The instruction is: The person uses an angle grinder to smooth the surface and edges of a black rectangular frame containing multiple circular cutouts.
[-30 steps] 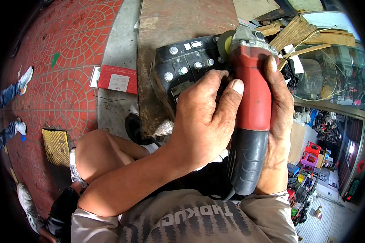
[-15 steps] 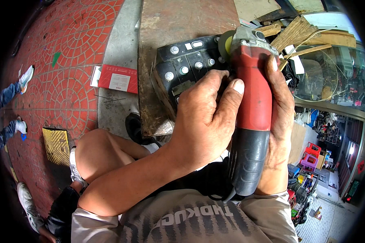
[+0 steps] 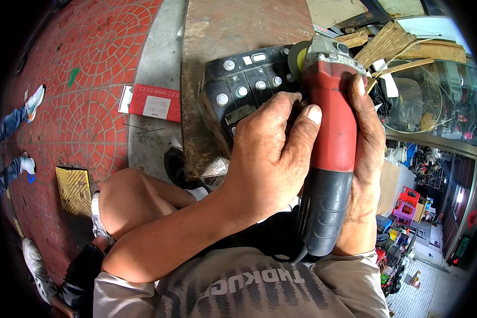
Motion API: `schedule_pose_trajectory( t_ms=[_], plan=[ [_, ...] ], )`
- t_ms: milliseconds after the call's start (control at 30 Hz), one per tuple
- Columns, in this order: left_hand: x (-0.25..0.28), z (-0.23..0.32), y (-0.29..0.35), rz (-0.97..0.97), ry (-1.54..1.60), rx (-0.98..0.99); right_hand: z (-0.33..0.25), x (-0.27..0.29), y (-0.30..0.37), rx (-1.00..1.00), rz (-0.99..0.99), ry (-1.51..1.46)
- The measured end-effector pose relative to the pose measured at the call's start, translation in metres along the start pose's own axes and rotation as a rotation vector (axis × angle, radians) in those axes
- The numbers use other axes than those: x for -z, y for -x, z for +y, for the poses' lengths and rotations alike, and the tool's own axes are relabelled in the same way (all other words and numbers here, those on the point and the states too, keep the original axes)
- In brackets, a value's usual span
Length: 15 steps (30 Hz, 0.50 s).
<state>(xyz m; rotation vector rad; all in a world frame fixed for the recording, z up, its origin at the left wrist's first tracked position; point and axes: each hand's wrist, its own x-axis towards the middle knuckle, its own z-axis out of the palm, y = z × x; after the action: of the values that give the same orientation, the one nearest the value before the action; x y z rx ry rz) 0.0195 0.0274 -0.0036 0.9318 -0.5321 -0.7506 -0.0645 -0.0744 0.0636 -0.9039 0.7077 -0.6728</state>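
Observation:
An angle grinder (image 3: 332, 132) with a red body and black rear handle stands lengthwise before me, its grey metal head pointing away. My right hand (image 3: 369, 124) is closed round its right side, the thumb lying along the red housing. A yellowish-green disc (image 3: 301, 58) shows at the head's left. My left hand (image 3: 265, 156) is closed at the grinder's left side, thumb near the red body; whatever its curled fingers hold is hidden. Beyond it a black block (image 3: 250, 99) with several round silver studs, which resembles a battery, lies partly behind my left hand.
Under the block is a worn brown board (image 3: 244, 26). A red box (image 3: 138, 108) lies on the pavement to the left, near a yellow ramp block (image 3: 73, 191). Other people's shoes (image 3: 35, 103) show at far left. Scrap wood (image 3: 384, 45) is piled at the upper right.
The grinder and both hands have shifted very slightly to the right. My grip looks the same.

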Motion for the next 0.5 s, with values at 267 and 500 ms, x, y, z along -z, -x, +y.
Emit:
schedule_pose_trajectory(
  t_ms=[267, 500],
  plan=[
    [-0.0011, 0.0008, 0.0007, 0.009, 0.061, 0.033, -0.001, 0.001, -0.0029, 0.007, -0.008, 0.045],
    [0.0006, 0.0077, 0.0007, 0.012, 0.12, 0.108, -0.0018, 0.0023, -0.0045, -0.014, -0.033, 0.024]
  ],
)
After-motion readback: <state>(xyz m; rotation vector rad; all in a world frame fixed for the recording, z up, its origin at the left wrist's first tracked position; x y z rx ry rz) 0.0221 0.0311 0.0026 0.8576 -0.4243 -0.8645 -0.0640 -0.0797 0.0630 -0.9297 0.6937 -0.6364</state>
